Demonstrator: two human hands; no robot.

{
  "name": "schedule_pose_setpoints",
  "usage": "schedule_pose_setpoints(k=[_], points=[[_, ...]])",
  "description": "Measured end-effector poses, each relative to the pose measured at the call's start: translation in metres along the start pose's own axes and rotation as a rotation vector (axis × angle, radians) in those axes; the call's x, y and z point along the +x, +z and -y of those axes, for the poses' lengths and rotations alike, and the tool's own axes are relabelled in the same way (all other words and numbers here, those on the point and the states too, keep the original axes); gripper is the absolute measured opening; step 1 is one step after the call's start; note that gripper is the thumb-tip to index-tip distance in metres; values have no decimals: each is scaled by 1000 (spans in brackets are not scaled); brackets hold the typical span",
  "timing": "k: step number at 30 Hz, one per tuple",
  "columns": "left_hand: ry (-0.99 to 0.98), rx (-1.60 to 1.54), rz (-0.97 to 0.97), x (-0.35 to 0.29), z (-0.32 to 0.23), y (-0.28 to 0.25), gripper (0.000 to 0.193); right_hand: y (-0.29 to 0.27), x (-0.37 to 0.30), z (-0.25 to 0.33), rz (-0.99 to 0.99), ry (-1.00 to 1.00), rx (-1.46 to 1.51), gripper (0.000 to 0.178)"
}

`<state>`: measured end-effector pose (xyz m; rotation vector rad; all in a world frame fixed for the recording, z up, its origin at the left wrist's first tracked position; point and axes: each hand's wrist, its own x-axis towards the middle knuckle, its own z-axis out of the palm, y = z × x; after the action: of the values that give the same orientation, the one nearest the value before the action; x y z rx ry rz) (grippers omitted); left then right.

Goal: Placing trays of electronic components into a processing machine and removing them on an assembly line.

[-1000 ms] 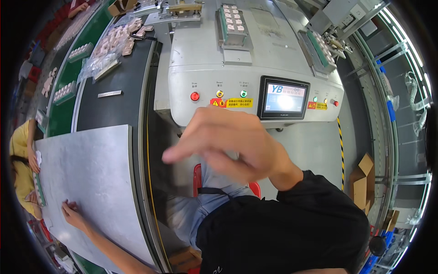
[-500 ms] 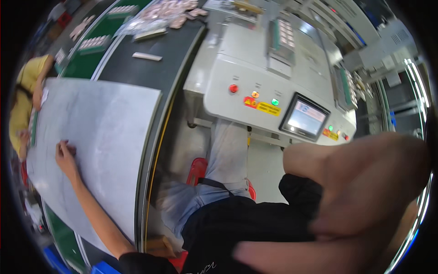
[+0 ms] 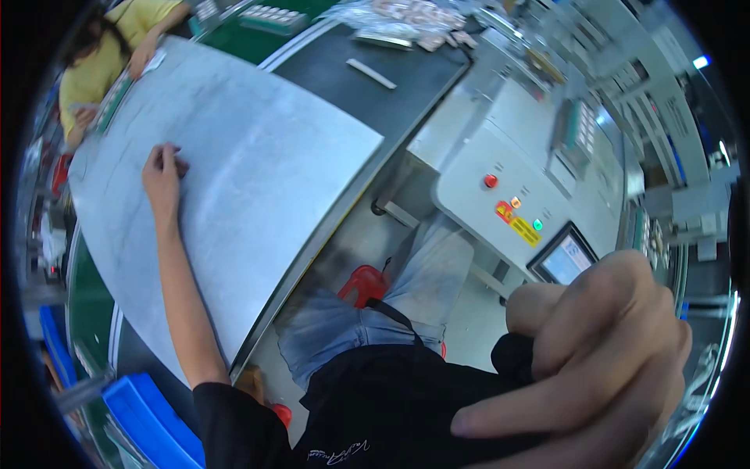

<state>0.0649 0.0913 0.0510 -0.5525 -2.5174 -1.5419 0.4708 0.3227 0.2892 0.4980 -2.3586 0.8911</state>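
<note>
My left hand (image 3: 164, 180) rests on a large pale grey tabletop (image 3: 258, 156), its fingers loosely bent with gaps between them and nothing visible in them. Very close to the camera, my right hand (image 3: 601, 352) is raised, large and slightly blurred. Its fingers are bent inward, with one finger reaching toward the lower left. Beside those fingers shows a dark rounded patch (image 3: 512, 356); whether the hand holds it I cannot make out. The palm side is hidden.
A white machine (image 3: 492, 156) with lit buttons and a touchscreen (image 3: 564, 254) stands ahead right. Across the tabletop a person in a yellow top (image 3: 94, 70) handles a green tray of parts. Blue bins (image 3: 148, 414) sit at lower left; a red stool (image 3: 363, 285) is between my legs.
The whole view has swung leftward, so the tabletop and machine appear farther right. My right hand looks somewhat smaller and sharper. My left hand stays on the tabletop.
</note>
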Motion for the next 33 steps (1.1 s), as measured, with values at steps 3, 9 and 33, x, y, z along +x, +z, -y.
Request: schedule_pose_setpoints(k=[3,9,33], points=[[-9,-93,-3,0,-4,9,30,20,20,-18,19,-146,93,5],[-42,-157,-5,-2,-1,3,30,111,90,-152,134,239,45,20],[-288,-234,-90,6,-30,9,25,137,229,-572,-139,574,-1026,53]])
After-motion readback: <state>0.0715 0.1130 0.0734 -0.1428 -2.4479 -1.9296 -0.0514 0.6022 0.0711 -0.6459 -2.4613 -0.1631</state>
